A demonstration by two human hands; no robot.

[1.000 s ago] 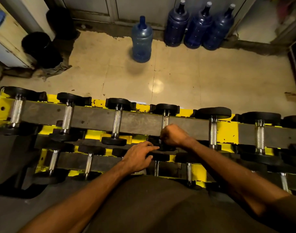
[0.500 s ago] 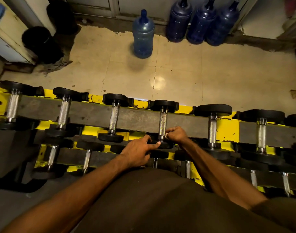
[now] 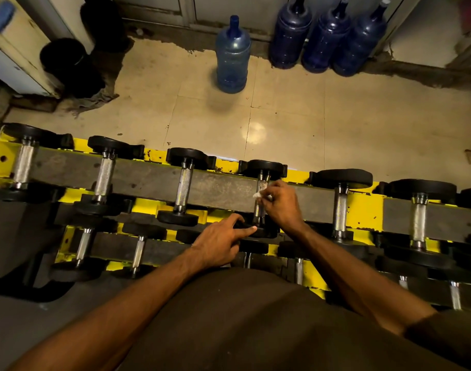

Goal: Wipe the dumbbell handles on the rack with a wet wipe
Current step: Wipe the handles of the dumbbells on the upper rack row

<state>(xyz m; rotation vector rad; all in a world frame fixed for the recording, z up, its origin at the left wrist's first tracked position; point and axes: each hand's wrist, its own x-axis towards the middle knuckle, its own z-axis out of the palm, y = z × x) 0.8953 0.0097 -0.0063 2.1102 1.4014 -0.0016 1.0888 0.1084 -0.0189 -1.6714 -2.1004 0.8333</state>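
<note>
The right hand point(image 3: 280, 204) pinches a wet wipe point(image 3: 256, 195) against a dumbbell handle point(image 3: 261, 186) on the rack point(image 3: 362, 207). The left hand point(image 3: 218, 245), fingers straight, presses its near head point(image 3: 263, 232).

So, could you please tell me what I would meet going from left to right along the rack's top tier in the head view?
leftmost handle → second handle → third handle → fourth handle, where the right hand holds the wet wipe against it → fifth handle → sixth handle

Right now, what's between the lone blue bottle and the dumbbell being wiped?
Only tiled floor with a bright glare spot, then the rack's yellow edge. The head view shows it.
</note>
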